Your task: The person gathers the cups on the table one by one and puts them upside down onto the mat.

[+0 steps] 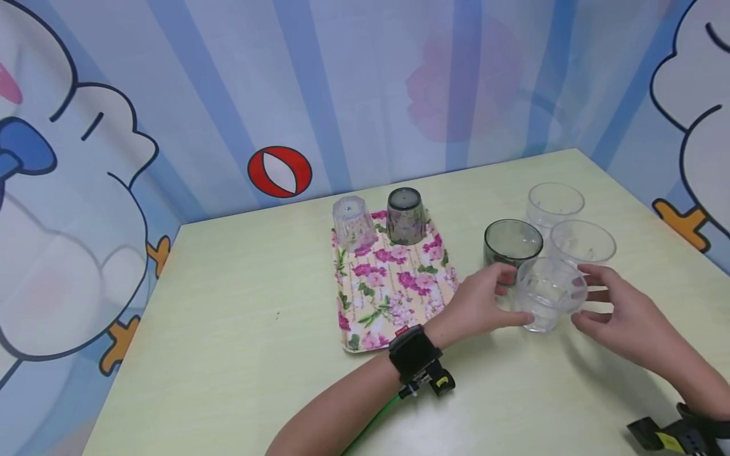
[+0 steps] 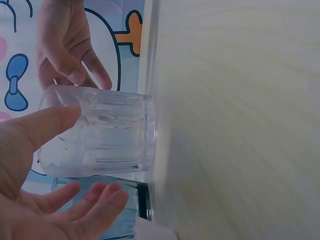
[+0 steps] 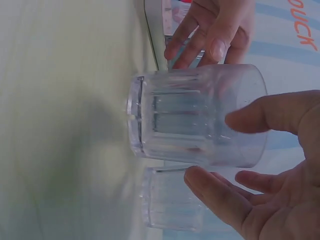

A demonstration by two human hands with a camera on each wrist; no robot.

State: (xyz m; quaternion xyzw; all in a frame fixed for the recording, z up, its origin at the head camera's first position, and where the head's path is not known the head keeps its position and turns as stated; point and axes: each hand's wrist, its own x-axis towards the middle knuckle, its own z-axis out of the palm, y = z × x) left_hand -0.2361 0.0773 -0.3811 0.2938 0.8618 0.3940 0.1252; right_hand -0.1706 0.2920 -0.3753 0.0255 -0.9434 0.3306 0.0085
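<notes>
A clear glass tumbler (image 1: 544,301), ribbed near its base, stands upright on the table in front of the other glasses. My left hand (image 1: 481,301) is at its left side, thumb tip near the lower wall and fingers spread beside the smoky grey glass (image 1: 504,244). On the opposite side, my right hand (image 1: 621,307) has its thumb and fingers parted around the tumbler's right wall. In the left wrist view, the left thumb (image 2: 55,122) overlaps the tumbler (image 2: 117,132), with the other fingers apart below. The right wrist view shows the right thumb (image 3: 250,116) overlapping it too.
Two more clear glasses, one farther back (image 1: 556,199) and one behind the right hand (image 1: 584,237), stand upright. A flowered tray (image 1: 384,304) bears an upside-down clear glass (image 1: 352,221) and an upside-down grey glass (image 1: 406,218). A cartoon-printed curtain (image 1: 365,95) borders the pale table (image 1: 228,342).
</notes>
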